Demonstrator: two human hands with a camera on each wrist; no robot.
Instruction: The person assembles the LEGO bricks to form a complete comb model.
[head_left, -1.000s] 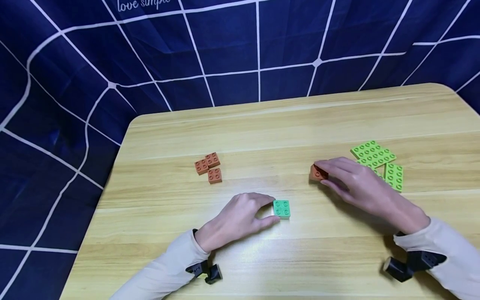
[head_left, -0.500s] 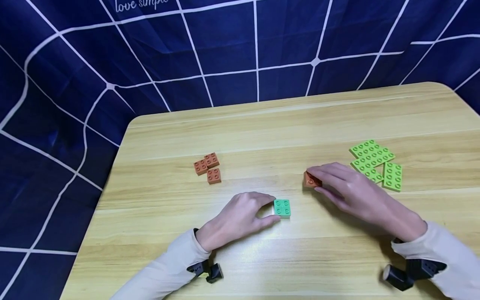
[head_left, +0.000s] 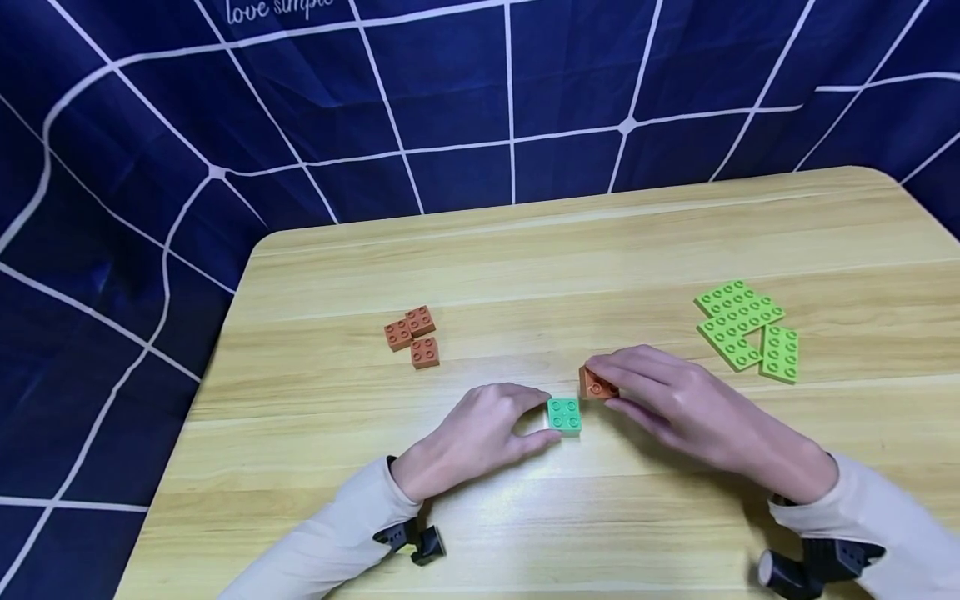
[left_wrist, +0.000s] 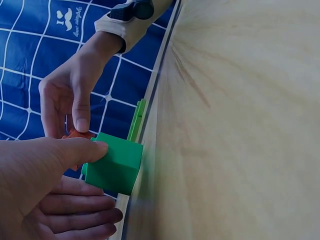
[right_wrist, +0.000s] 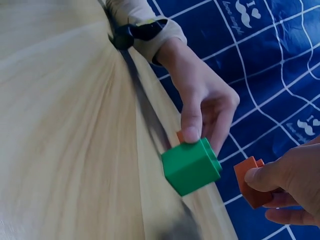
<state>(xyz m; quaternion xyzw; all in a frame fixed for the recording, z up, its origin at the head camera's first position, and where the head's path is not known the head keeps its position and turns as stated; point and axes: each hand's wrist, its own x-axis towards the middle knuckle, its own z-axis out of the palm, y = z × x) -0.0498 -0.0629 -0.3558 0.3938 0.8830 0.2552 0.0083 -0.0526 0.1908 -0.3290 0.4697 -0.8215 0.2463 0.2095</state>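
My left hand (head_left: 483,433) pinches a green 2x2 toy building brick (head_left: 564,417) between thumb and fingers, and the brick stands on the table. Just right of it and slightly farther back, my right hand (head_left: 678,408) grips a reddish-brown brick (head_left: 597,384) by thumb and fingertips. In the right wrist view this brown brick (right_wrist: 250,182) looks tilted and held off the tabletop, with a gap to the green brick (right_wrist: 192,167). From the left wrist, the green brick (left_wrist: 115,165) hides much of the brown one. Fingers cover part of the brown brick's top.
Three brown 2x2 bricks (head_left: 424,352) lie together at the left of the wooden table (head_left: 480,275). Several lime-green flat studded plates (head_left: 780,353) lie at the right, some overlapping. A dark blue cloth with white lines (head_left: 450,92) hangs behind the table.
My right hand has carried the brown brick left and nearer to me, from beside the lime plates to close by the green brick. The left hand has stayed on the green brick.
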